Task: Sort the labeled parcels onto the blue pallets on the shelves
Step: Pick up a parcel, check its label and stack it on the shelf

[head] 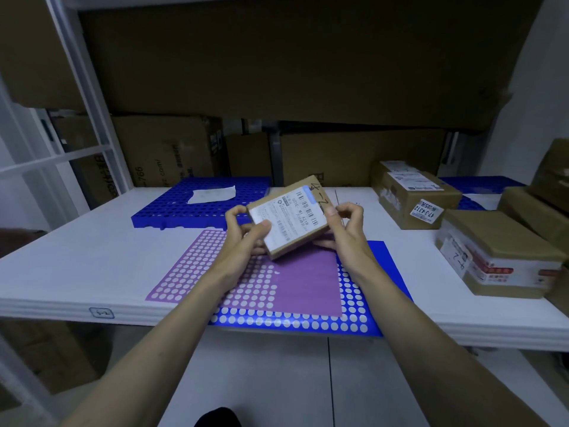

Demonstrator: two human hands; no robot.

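The small cardboard parcel (289, 218), its white label up and "4-2" handwritten on its top, is held tilted in the air above the near blue pallet (374, 291), which lies at the shelf's front edge. The left hand (246, 232) and right hand (341, 224) each pinch a side, thumbs on top. It looks light and stiff, likely best gripped by its opposite edges. Open shelf (92, 260) lies to the left; the far blue pallet (172, 208) carries only a paper slip (212, 194), while stacked parcels (415, 195) crowd the right.
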